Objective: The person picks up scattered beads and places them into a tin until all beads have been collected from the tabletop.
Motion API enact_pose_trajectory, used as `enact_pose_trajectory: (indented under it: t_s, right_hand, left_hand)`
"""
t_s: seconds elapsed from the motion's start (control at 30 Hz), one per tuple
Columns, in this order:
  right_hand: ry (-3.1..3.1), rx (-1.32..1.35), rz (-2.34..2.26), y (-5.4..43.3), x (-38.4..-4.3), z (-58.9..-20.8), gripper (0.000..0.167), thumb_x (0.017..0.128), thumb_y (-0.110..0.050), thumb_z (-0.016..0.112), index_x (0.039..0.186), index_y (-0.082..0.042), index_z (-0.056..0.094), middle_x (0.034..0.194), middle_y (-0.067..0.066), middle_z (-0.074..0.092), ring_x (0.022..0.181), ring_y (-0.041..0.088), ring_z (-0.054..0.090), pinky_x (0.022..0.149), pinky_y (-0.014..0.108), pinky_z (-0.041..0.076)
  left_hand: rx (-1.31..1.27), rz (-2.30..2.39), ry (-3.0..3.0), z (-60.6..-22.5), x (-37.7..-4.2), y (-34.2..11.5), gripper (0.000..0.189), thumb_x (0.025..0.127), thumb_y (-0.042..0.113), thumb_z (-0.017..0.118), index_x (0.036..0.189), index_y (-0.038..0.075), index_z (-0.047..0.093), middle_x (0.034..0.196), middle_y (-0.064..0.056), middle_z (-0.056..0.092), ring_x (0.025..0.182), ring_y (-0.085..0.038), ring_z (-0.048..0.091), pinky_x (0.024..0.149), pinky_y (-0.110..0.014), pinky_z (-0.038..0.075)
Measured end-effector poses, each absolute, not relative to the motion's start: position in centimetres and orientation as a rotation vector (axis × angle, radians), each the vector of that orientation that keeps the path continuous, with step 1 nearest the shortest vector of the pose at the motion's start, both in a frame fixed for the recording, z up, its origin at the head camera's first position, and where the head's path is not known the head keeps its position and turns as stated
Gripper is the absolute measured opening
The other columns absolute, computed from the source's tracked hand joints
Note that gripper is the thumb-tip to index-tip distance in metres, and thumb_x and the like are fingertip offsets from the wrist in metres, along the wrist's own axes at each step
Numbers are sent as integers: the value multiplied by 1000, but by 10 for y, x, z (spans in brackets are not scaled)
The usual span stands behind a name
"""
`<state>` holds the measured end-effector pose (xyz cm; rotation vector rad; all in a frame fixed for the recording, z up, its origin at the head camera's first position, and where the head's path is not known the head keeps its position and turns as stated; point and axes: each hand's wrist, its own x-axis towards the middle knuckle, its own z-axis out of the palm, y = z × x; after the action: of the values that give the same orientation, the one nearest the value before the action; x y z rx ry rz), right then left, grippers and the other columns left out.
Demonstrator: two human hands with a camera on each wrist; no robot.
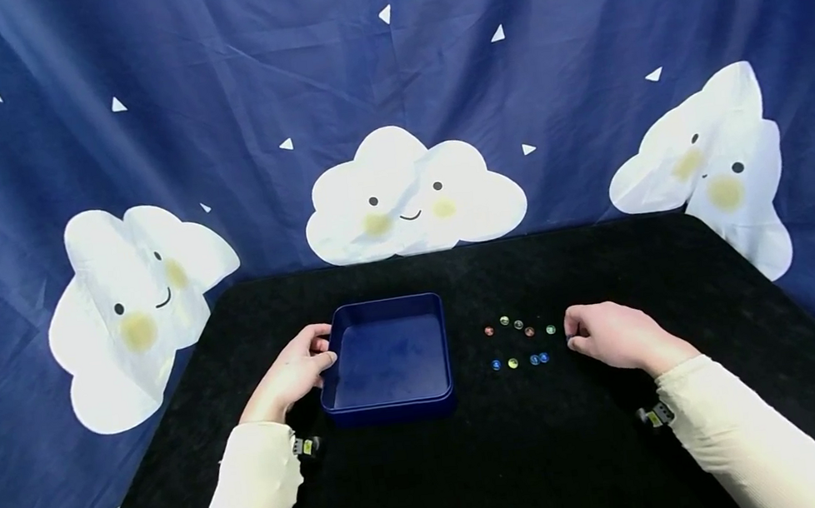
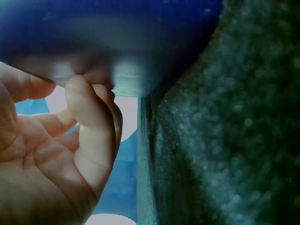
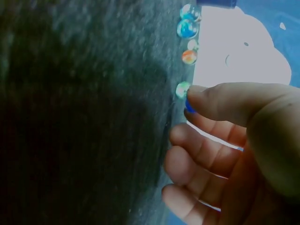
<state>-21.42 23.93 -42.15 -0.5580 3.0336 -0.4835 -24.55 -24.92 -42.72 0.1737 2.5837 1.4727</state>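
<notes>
A dark blue rectangular open box (image 1: 395,411) stands on the table, with my left hand (image 1: 296,373) gripping its left wall. The left wrist view shows curled fingers (image 2: 93,126) against the outside of that wall, while the thumb tip is hidden by the rim. To the right of the box, several small glass marbles lie in two loose rows, among them an orange marble (image 1: 488,331), a yellow marble (image 1: 513,363) and a green marble (image 1: 550,329). Just right of the green one, my right hand (image 1: 616,336) pinches a blue marble (image 3: 190,106) between thumb and index finger.
Black cloth covers the table (image 1: 493,479). Behind it hangs a blue curtain (image 1: 460,55) with white clouds. Two neighbouring blue marbles (image 1: 539,359) sit in the near row, and a strip of table separates the marbles from the box.
</notes>
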Motion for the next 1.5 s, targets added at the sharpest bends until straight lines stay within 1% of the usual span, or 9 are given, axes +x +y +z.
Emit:
enact_pose_trajectory:
  t_s: [0.33,0.57,0.77,1.0,1.1,1.33,1.5]
  right_hand:
    - [3089,-634,-594,217,-212,-419,13,87,-20,73,88,-26,62,72,-16,57,66,7,52,61,35,44]
    - [3043,-725,-676,182,-207,-416,13,88,-24,73,90,-28,61,69,-20,55,62,4,52,61,33,45]
    - [3017,-826,-782,152,-201,-410,12,89,-23,74,93,-28,63,67,-20,54,59,2,49,58,29,44]
    - [3045,-955,-755,126,-199,-409,11,90,-24,73,97,-24,65,68,-21,50,63,4,49,62,29,45]
    - [3067,-979,-731,118,-201,-410,11,90,-25,73,97,-25,65,68,-22,50,65,4,49,63,30,45]
    - [3069,-1015,-750,104,-203,-411,11,91,-25,72,99,-24,65,70,-19,51,60,2,48,64,30,46]
    - [3058,-986,-745,95,-204,-409,11,92,-26,71,102,-25,66,72,-19,53,62,3,50,60,27,46]
  left_hand:
    - [149,1513,2541,-430,-250,-251,49,97,2,56,144,-1,43,109,-13,47,92,-35,55,63,-37,51]
    - [148,1476,2573,-430,-248,-251,49,95,3,57,143,0,46,108,-13,48,90,-30,55,64,-37,52]
    - [151,1457,2589,-429,-247,-251,48,95,3,57,142,0,47,108,-14,48,88,-28,55,64,-37,53]
    - [169,1461,2596,-428,-247,-249,48,94,1,57,141,-2,47,107,-14,49,87,-28,55,62,-37,53]
    - [182,1465,2592,-428,-246,-249,48,94,1,57,141,-2,46,107,-14,48,87,-30,56,62,-37,53]
    - [173,1466,2593,-428,-245,-249,48,94,0,57,141,-2,46,107,-14,48,86,-29,55,61,-37,52]
    - [174,1460,2599,-428,-245,-249,48,94,2,57,141,-1,46,108,-14,49,88,-32,57,62,-37,52]
